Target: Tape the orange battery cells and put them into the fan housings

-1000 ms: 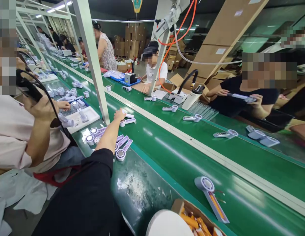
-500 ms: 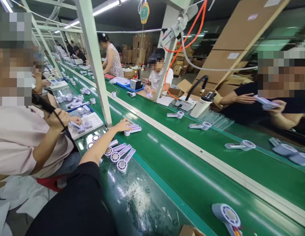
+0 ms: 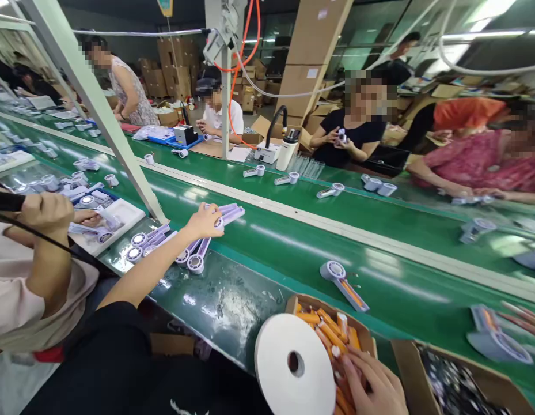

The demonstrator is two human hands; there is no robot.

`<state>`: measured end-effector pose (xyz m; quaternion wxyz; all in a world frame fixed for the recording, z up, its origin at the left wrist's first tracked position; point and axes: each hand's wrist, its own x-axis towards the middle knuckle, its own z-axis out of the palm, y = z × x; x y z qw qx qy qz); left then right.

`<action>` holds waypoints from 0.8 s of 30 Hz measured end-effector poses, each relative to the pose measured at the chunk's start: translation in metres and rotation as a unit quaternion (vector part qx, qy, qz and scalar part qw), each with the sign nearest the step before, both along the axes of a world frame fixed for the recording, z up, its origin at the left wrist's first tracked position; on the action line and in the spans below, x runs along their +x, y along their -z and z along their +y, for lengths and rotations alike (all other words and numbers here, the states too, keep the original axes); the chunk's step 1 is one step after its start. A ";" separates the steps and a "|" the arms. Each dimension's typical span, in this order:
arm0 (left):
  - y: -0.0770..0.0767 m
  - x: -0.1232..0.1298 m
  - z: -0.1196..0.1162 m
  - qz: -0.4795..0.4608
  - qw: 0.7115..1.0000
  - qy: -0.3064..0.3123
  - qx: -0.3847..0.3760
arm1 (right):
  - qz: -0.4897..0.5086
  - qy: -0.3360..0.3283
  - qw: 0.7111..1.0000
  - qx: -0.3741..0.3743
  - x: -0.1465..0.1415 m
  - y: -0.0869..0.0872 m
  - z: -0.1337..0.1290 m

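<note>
Right hand (image 3: 373, 380): nearest item, fingers bent down into an open carton (image 3: 371, 341) of orange cylinders (image 3: 331, 323); whether it is closed on one cannot be told. White roll (image 3: 276, 360) with central hole: just left of the right hand, overlapping the carton in view. Second carton (image 3: 412, 369), filled with small dark parts (image 3: 455, 380): right of the right hand. Left hand (image 3: 204, 222): well apart from the right, farther out, closed on pale purple fan casings (image 3: 232, 214) over the near edge of a green belt (image 3: 288, 248). Loose casings (image 3: 195, 264): a cluster on the bench (image 3: 232, 288), near side of the left hand and to its left. Open casing (image 3: 345, 285) with an orange cylinder inside: on the belt, beyond the right hand. White bottle (image 3: 287, 150) with dark lid: across the belt, beyond both hands. Co-worker (image 3: 351, 129) in black: past the bottle, to its right, small piece held in both hands.
</note>
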<state>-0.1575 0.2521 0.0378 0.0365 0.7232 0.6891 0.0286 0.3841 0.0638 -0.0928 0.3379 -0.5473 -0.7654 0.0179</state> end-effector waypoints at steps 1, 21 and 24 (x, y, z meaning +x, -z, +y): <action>0.002 0.022 -0.021 0.009 1.000 0.020 0.009 | 0.004 0.010 1.000 0.005 -0.002 0.001 0.000; 0.018 0.129 -0.108 0.082 0.990 -0.077 -0.086 | 0.110 0.026 0.993 -0.045 -0.032 -0.020 -0.016; 0.021 0.122 -0.118 0.071 0.989 -0.059 -0.116 | 0.111 0.016 0.992 -0.053 -0.033 -0.023 -0.016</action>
